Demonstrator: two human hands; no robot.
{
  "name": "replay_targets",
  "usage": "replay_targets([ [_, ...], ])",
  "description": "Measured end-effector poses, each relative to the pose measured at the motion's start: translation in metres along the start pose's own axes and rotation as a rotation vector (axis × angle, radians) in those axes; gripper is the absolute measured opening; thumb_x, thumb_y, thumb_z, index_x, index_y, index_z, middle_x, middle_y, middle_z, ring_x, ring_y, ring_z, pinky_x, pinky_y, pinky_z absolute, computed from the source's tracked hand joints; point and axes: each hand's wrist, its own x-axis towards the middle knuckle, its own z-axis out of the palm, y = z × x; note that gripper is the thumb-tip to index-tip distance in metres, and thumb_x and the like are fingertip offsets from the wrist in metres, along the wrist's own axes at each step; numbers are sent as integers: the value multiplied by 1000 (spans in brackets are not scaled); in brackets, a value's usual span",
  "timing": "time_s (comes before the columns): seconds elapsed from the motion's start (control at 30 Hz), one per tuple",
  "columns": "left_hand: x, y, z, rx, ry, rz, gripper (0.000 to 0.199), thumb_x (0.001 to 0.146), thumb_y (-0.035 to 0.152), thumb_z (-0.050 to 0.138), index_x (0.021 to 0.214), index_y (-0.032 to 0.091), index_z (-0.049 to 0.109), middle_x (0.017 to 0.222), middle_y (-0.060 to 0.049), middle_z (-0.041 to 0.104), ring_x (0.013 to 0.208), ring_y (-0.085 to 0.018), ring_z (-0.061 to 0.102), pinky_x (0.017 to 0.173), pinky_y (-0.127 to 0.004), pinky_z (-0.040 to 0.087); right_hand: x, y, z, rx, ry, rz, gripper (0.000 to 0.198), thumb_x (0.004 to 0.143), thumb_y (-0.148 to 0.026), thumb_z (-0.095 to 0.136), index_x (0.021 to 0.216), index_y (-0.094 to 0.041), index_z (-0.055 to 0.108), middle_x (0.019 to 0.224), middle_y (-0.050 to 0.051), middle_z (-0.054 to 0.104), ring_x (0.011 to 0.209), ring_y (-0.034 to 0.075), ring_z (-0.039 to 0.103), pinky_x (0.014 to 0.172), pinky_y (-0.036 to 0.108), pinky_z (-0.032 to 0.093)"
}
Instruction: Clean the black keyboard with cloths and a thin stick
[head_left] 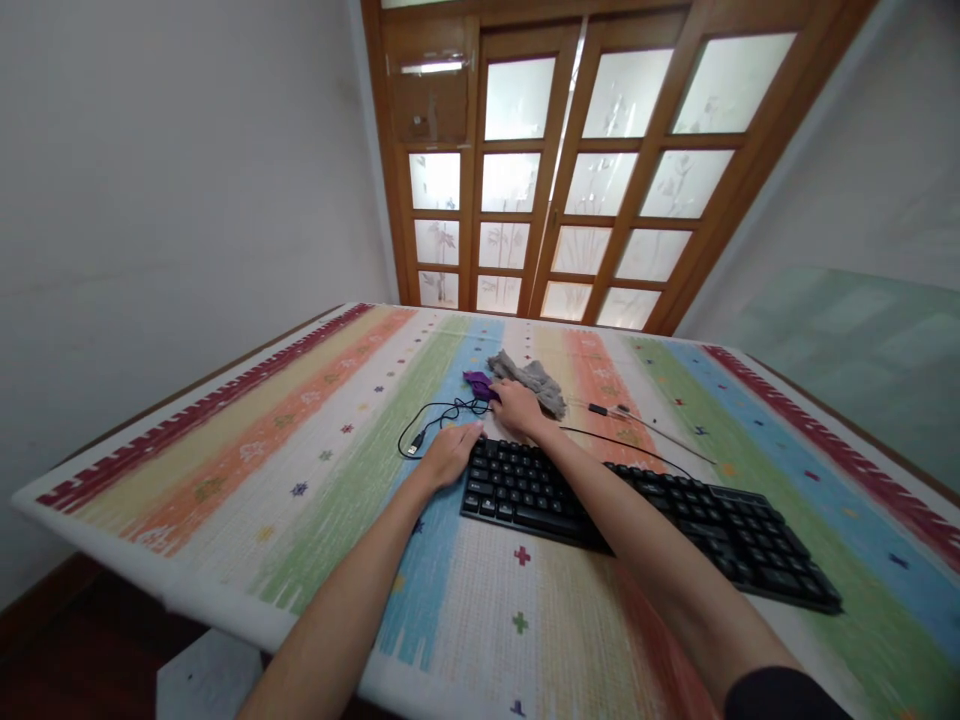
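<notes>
A black keyboard (540,490) lies slantwise on the table in front of me. At its far left corner, my left hand (452,455) is closed against the edge, with some fingers hidden. My right hand (517,405) reaches over the keyboard, and its fingers are closed on a purple cloth (478,384). Just behind that hand lies a crumpled grey cloth (536,378). The keyboard's thin black cable (454,405) loops beside my left hand and ends in a USB plug (415,443).
A striped, patterned tablecloth (300,490) covers the table. To the right of the grey cloth lie a small black piece (598,409) and a thin rod (675,440). Beyond the table stand wooden doors with frosted panes (510,180). Walls flank both sides.
</notes>
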Motion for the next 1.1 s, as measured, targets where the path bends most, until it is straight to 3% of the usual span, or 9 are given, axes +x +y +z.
replay_targets([
  [0.17, 0, -1, 1, -36, -8, 9, 66, 101, 49, 15, 86, 19, 72, 68, -5, 63, 79, -23, 63, 86, -34, 45, 3, -5, -1, 4, 5, 43, 30, 93, -21, 49, 112, -15, 71, 112, 17, 68, 105, 30, 64, 87, 37, 49],
  [0.3, 0, 0, 0, -68, -2, 3, 72, 102, 50, 11, 85, 18, 73, 60, -3, 57, 73, -22, 61, 83, -33, 46, 4, -6, -9, 13, 69, 81, 33, 96, -20, 41, 115, -13, 67, 115, 17, 67, 106, 29, 62, 88, 36, 46],
  [0.53, 0, -2, -2, -161, -14, -50, 87, 99, 63, 3, 91, 15, 75, 55, -1, 52, 63, -20, 57, 72, -33, 47, -3, -3, -29, 273, 355, 86, 28, 94, -22, 42, 110, -15, 64, 109, 12, 69, 98, 23, 61, 90, 33, 44],
  [0.63, 1, -5, -2, -198, -9, -55, 92, 96, 67, -1, 91, 15, 74, 57, -1, 53, 61, -19, 55, 69, -33, 46, -16, -6, -36, 345, 388, 28, 24, 92, -25, 48, 104, -17, 66, 100, 9, 70, 88, 21, 60, 85, 32, 44],
  [0.7, 1, -6, -2, -201, 3, -56, 92, 96, 67, -3, 87, 16, 73, 57, -1, 53, 60, -18, 54, 67, -32, 46, -28, -8, -39, 338, 336, -55, 21, 91, -26, 52, 102, -17, 68, 93, 7, 70, 84, 21, 59, 82, 32, 44],
  [0.8, 1, -8, -2, -156, 27, -59, 88, 96, 68, -2, 67, 19, 65, 55, -2, 53, 59, -18, 53, 66, -32, 44, -43, -10, -40, 272, 136, -269, 15, 88, -28, 63, 92, -17, 73, 85, 5, 68, 85, 20, 59, 82, 31, 43],
  [0.9, 1, -9, -2, -128, 43, -64, 83, 95, 70, -1, 55, 21, 53, 54, -3, 52, 58, -18, 53, 65, -33, 43, -53, -8, -39, 233, -19, -409, 27, 93, -33, 60, 77, -17, 74, 83, 6, 66, 85, 20, 58, 83, 32, 43],
  [1.0, 1, -10, -2, -119, 49, -65, 82, 95, 71, -1, 56, 22, 52, 54, -3, 52, 58, -19, 53, 65, -34, 43, -56, -5, -37, 285, -39, -434, 33, 97, -32, 56, 74, -17, 74, 90, 7, 68, 87, 18, 60, 86, 31, 43],
  [1.1, 2, -9, -2, -104, 46, -67, 81, 95, 71, -1, 56, 22, 51, 52, -2, 52, 58, -19, 53, 65, -33, 43, -55, -5, -31, 375, -16, -378, 17, 93, -29, 64, 89, -16, 74, 96, 8, 71, 89, 17, 63, 86, 30, 45],
])
